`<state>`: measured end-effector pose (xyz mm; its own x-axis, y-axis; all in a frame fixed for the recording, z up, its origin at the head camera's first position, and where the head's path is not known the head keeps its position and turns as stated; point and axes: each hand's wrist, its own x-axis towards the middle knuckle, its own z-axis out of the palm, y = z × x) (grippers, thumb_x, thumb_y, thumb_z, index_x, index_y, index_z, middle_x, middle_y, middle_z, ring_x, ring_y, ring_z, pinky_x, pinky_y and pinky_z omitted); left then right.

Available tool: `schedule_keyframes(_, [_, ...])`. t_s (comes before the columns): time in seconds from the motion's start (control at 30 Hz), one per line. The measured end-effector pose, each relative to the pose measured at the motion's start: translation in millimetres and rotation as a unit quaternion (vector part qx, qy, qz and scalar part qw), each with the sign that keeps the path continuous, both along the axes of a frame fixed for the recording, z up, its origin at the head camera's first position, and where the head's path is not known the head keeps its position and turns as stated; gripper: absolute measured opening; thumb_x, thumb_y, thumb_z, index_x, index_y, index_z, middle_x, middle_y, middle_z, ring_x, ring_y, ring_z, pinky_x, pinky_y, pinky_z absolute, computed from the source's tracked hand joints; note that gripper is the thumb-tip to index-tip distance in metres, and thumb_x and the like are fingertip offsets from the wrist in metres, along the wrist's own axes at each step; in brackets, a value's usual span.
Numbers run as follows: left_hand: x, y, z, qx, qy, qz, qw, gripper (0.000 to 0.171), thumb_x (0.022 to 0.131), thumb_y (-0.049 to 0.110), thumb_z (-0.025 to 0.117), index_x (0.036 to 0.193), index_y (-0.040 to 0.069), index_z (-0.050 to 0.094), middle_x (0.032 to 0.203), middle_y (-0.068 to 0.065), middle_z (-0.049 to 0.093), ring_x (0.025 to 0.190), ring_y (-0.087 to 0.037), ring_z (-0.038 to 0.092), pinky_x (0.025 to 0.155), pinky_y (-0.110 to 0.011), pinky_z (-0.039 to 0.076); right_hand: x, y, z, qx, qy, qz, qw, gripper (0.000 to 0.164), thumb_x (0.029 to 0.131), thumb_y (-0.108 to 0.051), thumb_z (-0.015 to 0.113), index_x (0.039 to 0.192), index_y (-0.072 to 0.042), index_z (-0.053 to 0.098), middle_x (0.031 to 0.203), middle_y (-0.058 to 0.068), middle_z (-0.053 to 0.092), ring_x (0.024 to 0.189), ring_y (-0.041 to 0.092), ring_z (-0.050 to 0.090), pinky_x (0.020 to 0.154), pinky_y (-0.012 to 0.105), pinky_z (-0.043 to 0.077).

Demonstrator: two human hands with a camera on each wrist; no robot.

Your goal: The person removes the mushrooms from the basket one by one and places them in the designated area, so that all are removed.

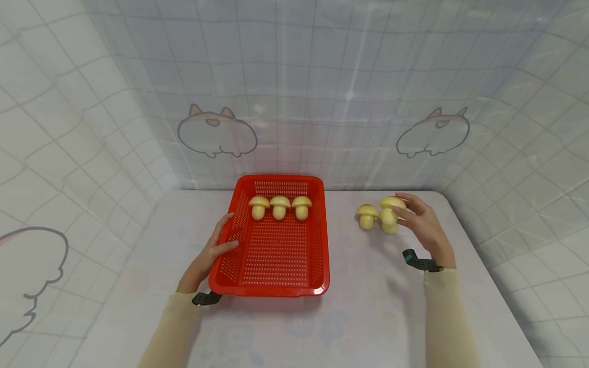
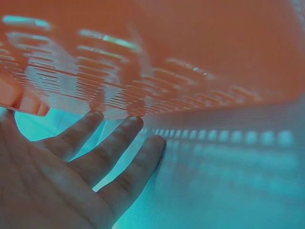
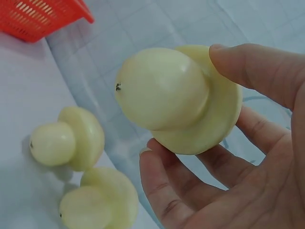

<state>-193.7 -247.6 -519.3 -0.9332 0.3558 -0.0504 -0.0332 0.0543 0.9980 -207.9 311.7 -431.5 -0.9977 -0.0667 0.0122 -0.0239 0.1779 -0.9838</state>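
Observation:
My left hand (image 1: 209, 255) grips the left side of a red plastic basket (image 1: 327, 245), thumb over the rim. In the left wrist view, its fingers (image 2: 116, 152) reach against the basket's slotted outside. Inside, along the far end, three yellow toy mushrooms (image 1: 279, 208) lie in a row, caps away from me. My right hand (image 1: 425, 225) holds another toy mushroom (image 3: 162, 90) by its cap, between thumb and fingers. Below it on the table are two more: one mushroom (image 1: 366, 217) to its left, the other mushroom (image 1: 389, 229) partly hidden under the held one.
The white table (image 1: 359, 306) carries the basket left of centre and the loose mushrooms on the right. Pale grid-patterned sheeting (image 1: 294, 102) rises behind the table's far edge and along both sides. Each wrist wears a dark strap mount (image 1: 421, 261).

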Motion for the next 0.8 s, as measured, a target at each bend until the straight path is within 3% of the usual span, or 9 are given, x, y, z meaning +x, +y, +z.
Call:
schedule_keyframes(0.4, [-0.7, 0, -2.4, 0.007, 0.004, -0.003, 1.0, 0.079, 0.102, 0.023, 0.055, 0.163, 0.037, 0.007, 0.155, -0.023, 0.026, 0.126, -0.042, 0.048, 0.09, -0.047, 0.06, -0.3, 16, -2.5, 0.062, 0.002, 0.009, 0.998, 0.06, 0.1, -0.027, 0.068, 0.15, -0.002, 0.045, 0.132, -0.006, 0.054, 0.112, 0.001, 0.061, 0.087, 0.02, 0.057])
schedule_keyframes(0.8, [-0.1, 0, -3.0, 0.007, 0.007, -0.001, 1.0, 0.079, 0.102, 0.022, 0.055, 0.163, 0.037, 0.008, 0.155, -0.023, 0.025, 0.126, -0.043, 0.049, 0.09, -0.047, 0.06, -4.4, 38, 0.9, 0.153, 0.004, 0.025, 0.988, 0.061, 0.1, -0.03, 0.069, 0.15, -0.004, 0.046, 0.134, -0.002, 0.055, 0.106, -0.001, 0.061, 0.085, 0.02, 0.057])
